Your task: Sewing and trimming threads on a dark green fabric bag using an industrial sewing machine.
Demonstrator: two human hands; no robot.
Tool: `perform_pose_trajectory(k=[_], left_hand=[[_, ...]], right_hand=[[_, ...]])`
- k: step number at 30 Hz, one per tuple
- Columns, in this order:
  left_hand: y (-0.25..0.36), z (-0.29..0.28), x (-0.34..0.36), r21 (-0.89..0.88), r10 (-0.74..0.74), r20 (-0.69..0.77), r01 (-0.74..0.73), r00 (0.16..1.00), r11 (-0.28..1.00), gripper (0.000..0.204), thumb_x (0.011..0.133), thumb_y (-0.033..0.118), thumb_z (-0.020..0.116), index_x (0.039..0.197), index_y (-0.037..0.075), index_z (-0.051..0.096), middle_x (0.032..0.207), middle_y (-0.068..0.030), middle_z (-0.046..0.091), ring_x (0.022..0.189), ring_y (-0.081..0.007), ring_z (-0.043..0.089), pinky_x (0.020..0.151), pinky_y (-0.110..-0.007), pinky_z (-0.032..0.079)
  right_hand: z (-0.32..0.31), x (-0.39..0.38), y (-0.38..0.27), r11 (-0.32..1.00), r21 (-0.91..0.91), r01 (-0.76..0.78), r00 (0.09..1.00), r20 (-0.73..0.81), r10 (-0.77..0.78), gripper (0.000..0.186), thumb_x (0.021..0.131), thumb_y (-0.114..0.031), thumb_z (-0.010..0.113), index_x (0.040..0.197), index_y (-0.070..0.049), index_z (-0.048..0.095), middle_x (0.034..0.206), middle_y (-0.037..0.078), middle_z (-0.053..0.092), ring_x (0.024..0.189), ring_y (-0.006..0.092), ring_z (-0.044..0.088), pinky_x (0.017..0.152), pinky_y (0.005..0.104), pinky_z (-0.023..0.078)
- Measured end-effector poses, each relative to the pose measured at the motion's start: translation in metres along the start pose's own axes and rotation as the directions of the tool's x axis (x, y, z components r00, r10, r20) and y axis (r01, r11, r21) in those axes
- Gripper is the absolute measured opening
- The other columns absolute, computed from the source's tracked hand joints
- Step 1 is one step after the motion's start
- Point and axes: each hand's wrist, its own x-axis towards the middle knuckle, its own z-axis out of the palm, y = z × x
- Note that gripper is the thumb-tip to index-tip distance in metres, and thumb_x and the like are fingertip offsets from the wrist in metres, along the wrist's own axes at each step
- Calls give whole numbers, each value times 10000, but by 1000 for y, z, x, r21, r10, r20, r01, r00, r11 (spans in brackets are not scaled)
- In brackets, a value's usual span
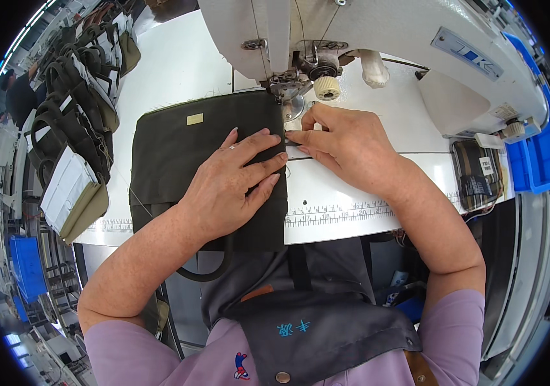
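Observation:
A dark olive fabric bag [165,154] lies flat on the white sewing table, its right edge running up to the needle and presser foot [280,94] of a sewing machine [391,26]. A small pale gold label [195,119] sits near the bag's top edge, and a handle loop [222,265] hangs over the table's front. My left hand [230,180] rests on the bag with fingers spread, tips at its right edge. Beside that edge, just below the presser foot, my right hand [355,145] pinches with thumb and fingers; what is between them is too small to make out.
A row of similar dark bags with white papers [72,186] stands along the left. A printed ruler strip [352,211] follows the table's front edge. At right are a brown-and-black checked item [473,170] and a blue bin [539,161]. A loose thread trails left of the bag.

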Motion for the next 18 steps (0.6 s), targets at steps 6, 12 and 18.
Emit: perform_pose_trajectory(k=[6, 12, 18], left_hand=[[1, 0, 1, 1, -3, 6, 3, 1000, 1000, 319, 913, 73, 670, 1230, 80, 710, 1407, -91, 598, 1358, -304, 541, 1169, -593, 360], [-8, 0, 14, 9, -20, 4, 20, 1000, 1000, 320, 920, 95, 667, 1236, 78, 712, 1403, -102, 598, 1345, -310, 547, 1182, -576, 345], [-22, -3, 32, 22, -18, -9, 18, 1000, 1000, 313, 922, 106, 668, 1230, 73, 717, 1370, -117, 608, 1292, -323, 579, 1172, -551, 366]], right_hand=[[-1, 2, 0, 1000, 0, 2, 1000, -13, -2, 150, 858, -214, 746, 968, -117, 777, 923, 30, 654, 742, 222, 671, 602, 378, 530], [6, 4, 8, 998, -53, -20, 998, -57, 17, 200, 856, -194, 766, 1053, -160, 773, 928, 11, 669, 730, 219, 673, 614, 361, 535], [4, 4, 12, 990, -99, -101, 993, -65, 95, 183, 914, -238, 701, 1027, -106, 757, 956, 41, 655, 781, 249, 683, 644, 396, 546]])
